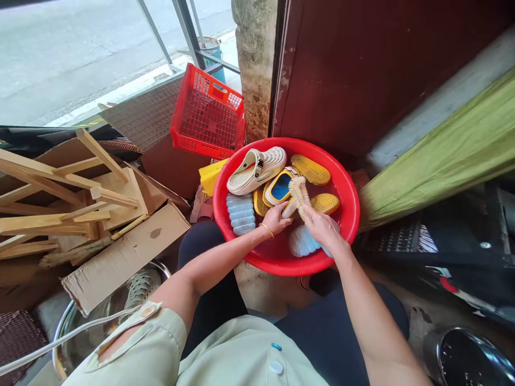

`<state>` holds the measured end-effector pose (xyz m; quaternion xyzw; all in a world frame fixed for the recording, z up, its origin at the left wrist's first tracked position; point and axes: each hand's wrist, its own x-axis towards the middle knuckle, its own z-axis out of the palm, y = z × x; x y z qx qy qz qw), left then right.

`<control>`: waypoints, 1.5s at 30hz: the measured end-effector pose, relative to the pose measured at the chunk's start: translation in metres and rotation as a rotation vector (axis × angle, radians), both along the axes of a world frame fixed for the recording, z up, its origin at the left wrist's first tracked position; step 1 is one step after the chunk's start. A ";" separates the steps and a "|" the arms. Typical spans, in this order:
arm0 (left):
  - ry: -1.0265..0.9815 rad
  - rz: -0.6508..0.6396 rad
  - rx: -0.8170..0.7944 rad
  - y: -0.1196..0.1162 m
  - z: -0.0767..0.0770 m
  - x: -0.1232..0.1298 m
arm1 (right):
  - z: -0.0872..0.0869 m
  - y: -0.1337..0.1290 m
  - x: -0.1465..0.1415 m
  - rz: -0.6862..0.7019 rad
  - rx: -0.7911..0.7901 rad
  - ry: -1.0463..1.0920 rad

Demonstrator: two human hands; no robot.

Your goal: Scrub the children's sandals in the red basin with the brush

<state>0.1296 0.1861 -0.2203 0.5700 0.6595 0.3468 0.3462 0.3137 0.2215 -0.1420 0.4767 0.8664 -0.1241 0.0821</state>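
Concrete floor (273, 292) carries a red plastic basin (289, 142) full of rubber clogs (257, 171). Above them, the right hand (324, 230) closes on a bristle brush (298, 195); the left hand (277, 219) curls just beside it, its grip unclear.

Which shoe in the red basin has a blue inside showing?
The yellow-rimmed clog, just beyond the left hand. The yellow soles beside it show only textured undersides, and the cream clog has no blue.

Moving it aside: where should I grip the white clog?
Take the white clog by its opening's rim at the heel end, from above on your left: the opening faces up, and that end lies clear of the yellow sole.
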 end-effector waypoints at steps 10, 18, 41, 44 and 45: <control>0.312 -0.334 0.226 -0.010 -0.014 0.001 | -0.011 0.005 0.022 -0.125 0.056 -0.098; 0.073 -0.170 0.392 -0.006 -0.033 0.002 | 0.001 -0.018 0.026 0.065 -0.153 -0.024; 0.487 -0.495 0.111 -0.030 -0.010 0.028 | 0.017 0.019 0.053 -0.246 0.013 0.075; 0.511 -0.491 0.059 -0.038 -0.013 0.046 | 0.019 0.019 0.047 -0.231 0.021 0.107; 0.527 -0.481 0.039 -0.039 -0.014 0.049 | 0.019 0.019 0.044 -0.229 0.021 0.115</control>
